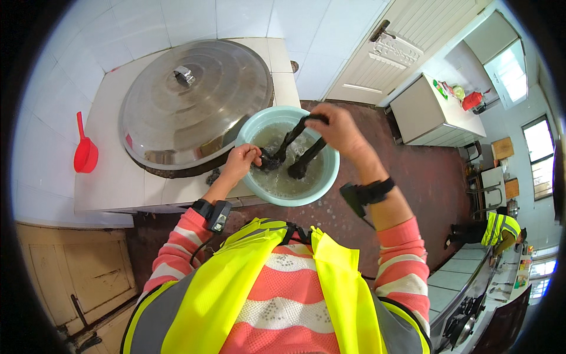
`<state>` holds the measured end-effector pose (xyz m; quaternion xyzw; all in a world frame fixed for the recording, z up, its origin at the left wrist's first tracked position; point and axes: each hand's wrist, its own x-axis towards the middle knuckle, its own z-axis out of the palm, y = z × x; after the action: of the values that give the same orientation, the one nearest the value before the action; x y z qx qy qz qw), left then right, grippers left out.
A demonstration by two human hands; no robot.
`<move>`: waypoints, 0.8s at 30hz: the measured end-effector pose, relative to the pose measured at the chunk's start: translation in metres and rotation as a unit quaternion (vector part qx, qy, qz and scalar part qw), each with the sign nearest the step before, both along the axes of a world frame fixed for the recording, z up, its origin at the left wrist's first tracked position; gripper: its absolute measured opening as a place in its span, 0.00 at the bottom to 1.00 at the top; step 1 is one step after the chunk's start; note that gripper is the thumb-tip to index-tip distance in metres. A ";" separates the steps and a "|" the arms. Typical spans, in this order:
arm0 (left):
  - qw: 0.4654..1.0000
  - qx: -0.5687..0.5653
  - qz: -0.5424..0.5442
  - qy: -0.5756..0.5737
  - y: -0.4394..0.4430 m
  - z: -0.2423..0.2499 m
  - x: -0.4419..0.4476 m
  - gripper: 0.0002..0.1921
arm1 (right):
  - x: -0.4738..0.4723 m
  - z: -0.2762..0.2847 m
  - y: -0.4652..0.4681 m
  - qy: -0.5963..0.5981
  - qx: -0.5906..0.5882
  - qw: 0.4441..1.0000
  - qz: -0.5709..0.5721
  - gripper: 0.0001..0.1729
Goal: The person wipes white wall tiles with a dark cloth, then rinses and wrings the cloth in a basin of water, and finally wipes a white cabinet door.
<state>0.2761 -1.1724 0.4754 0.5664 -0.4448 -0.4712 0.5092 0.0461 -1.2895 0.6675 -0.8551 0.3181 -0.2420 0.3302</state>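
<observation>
A pale green plastic basin point(330, 177) with cloudy, bubbly water stands at the front right corner of the tiled stove top. My right hand point(338, 128) grips a wet black cloth item point(295, 132) and lifts its middle above the basin's far right rim. The cloth hangs in a loop, its lower parts in the water. At the basin's left side my left hand point(246, 160) pinches another part of the black cloth. A small dark clump point(213, 176) lies on the tiles beside my left wrist.
A large domed metal lid point(199, 101) covers the stove left of the basin. A red plastic ladle point(86, 155) lies at the far left. Reddish floor extends to the right, towards a white cabinet point(435, 115). Another person point(497, 230) in a yellow vest bends over a counter at far right.
</observation>
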 end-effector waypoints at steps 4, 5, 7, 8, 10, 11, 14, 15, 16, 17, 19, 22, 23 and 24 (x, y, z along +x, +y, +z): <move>0.999 -0.038 0.009 0.024 0.022 -0.026 -0.009 0.15 | 0.003 0.101 -0.004 0.000 -0.056 0.998 0.001 0.06; 1.000 -0.019 0.013 0.005 0.024 -0.032 -0.013 0.16 | 0.000 0.124 -0.004 -0.041 -0.047 0.998 0.022 0.06; 0.999 0.022 0.021 -0.026 0.030 -0.043 -0.025 0.17 | -0.006 0.165 -0.009 -0.065 -0.087 0.994 0.027 0.09; 0.997 -0.020 0.025 -0.066 0.031 -0.048 -0.032 0.16 | -0.005 0.178 -0.012 -0.149 -0.154 0.975 0.062 0.06; 0.989 -0.071 0.018 -0.131 0.034 -0.054 -0.039 0.16 | -0.013 0.193 -0.016 -0.139 -0.116 0.978 0.103 0.09; 0.983 -0.082 0.008 -0.163 0.035 -0.055 -0.042 0.16 | -0.014 0.188 -0.020 -0.165 -0.121 0.972 0.111 0.08; 0.975 -0.122 0.023 -0.182 0.036 -0.054 -0.044 0.15 | -0.011 0.137 -0.034 -0.215 -0.126 0.957 0.149 0.04; 0.987 -0.084 0.023 -0.134 0.037 -0.053 -0.044 0.14 | -0.012 0.105 -0.036 -0.192 -0.077 0.968 0.141 0.05; 0.995 -0.050 0.028 -0.085 0.036 -0.051 -0.043 0.13 | -0.010 0.069 -0.038 -0.161 -0.026 0.978 0.132 0.08; 0.999 -0.016 0.034 -0.036 0.036 -0.049 -0.041 0.13 | -0.007 0.031 -0.040 -0.099 -0.005 0.990 0.097 0.09; 0.999 0.021 0.029 0.012 0.036 -0.046 -0.040 0.12 | -0.004 -0.050 -0.032 0.004 0.027 0.999 0.028 0.12; 0.999 0.035 0.004 -0.002 0.035 -0.041 -0.038 0.11 | -0.017 -0.143 -0.002 0.270 -0.025 0.962 0.026 0.22; 0.999 0.042 -0.002 -0.011 0.035 -0.040 -0.037 0.11 | -0.017 -0.159 0.001 0.397 -0.021 0.915 0.068 0.24; 0.999 0.049 -0.008 -0.019 0.035 -0.040 -0.037 0.11 | -0.020 -0.169 0.008 0.452 -0.080 0.885 0.079 0.16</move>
<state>0.2391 -1.1372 0.4359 0.5956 -0.4355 -0.4856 0.4688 0.0264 -1.2814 0.4982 -0.9176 0.3436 0.1736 0.0992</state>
